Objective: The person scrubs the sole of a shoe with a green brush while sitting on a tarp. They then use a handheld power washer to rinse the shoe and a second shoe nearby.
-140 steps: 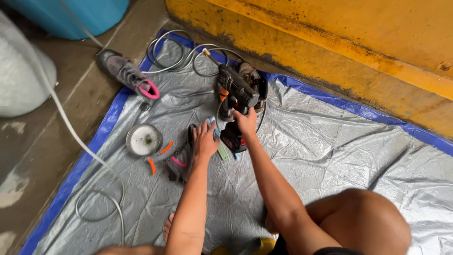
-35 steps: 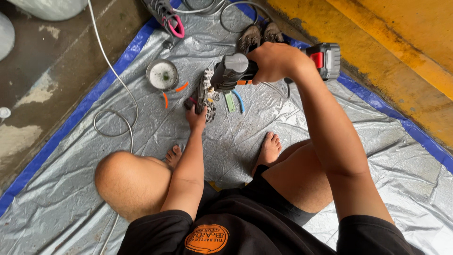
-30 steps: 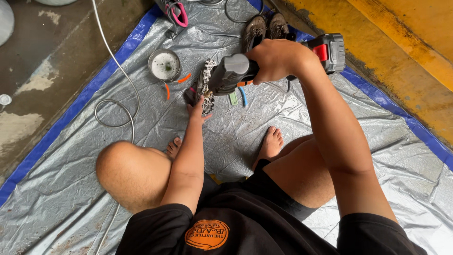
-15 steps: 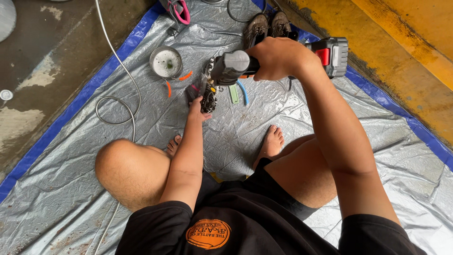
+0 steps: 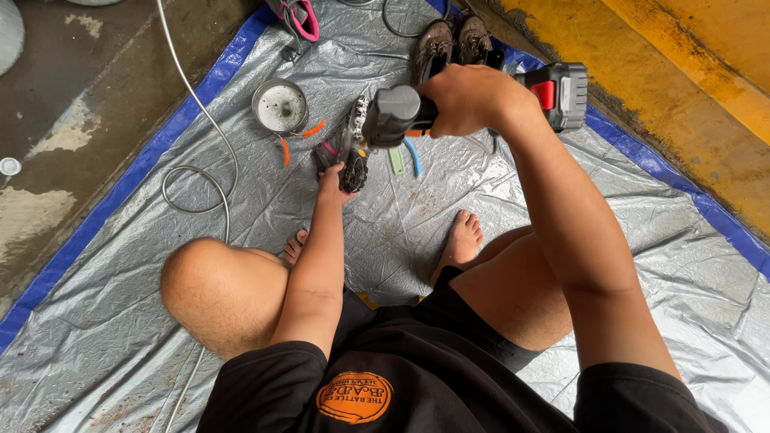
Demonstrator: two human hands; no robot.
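Note:
My right hand grips a grey and black cordless power tool with a red and grey battery at its rear. Its nose points down at a dark studded shoe lying on the silver tarp. My left hand holds that shoe from below, fingers around its sole. I sit on the tarp with both bare feet ahead of me.
A round metal dish with orange strips beside it lies left of the shoe. A pair of brown shoes and a grey-pink shoe rest at the far edge. A hose loops over the blue tarp border. A yellow wall stands to the right.
Since the oldest frame I have lifted the power tool and brought it over the shoe. Over the last second both hands stay nearly still; the view has shifted slightly.

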